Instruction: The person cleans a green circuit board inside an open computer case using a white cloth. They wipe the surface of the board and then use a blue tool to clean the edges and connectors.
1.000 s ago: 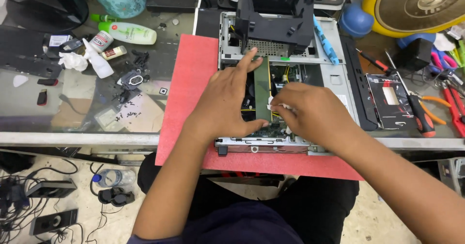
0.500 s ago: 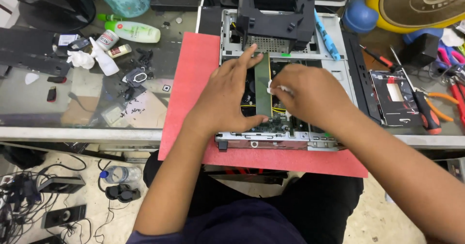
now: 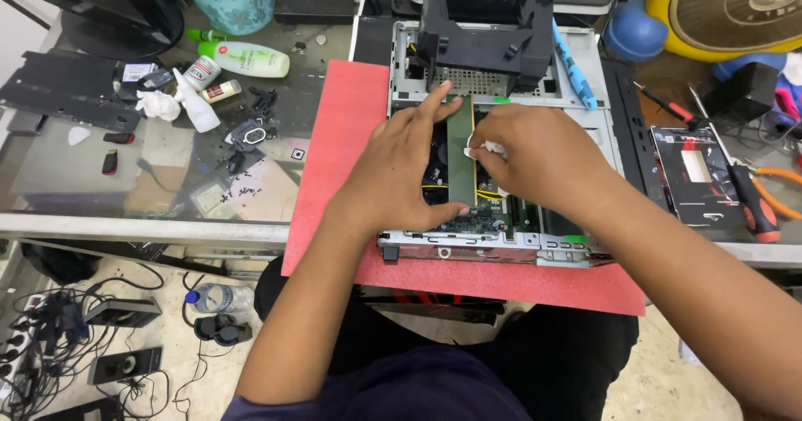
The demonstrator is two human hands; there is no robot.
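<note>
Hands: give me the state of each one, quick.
Left hand: open, fingers spread flat on the open computer case, beside the memory stick.
Right hand: fingers pinched on a small white wad against the memory stick.

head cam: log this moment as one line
left hand: flat on open computer case | right hand: pinching small white piece beside green memory stick | red mat under case

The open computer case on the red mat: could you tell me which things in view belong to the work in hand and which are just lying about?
In hand:
- left hand steadying the green memory stick
- right hand pinching a small white wad against it
- open computer case
- red mat

Lying about:
- green lotion bottle
- white spray bottle
- red-handled screwdriver
- orange pliers
- yellow fan
</note>
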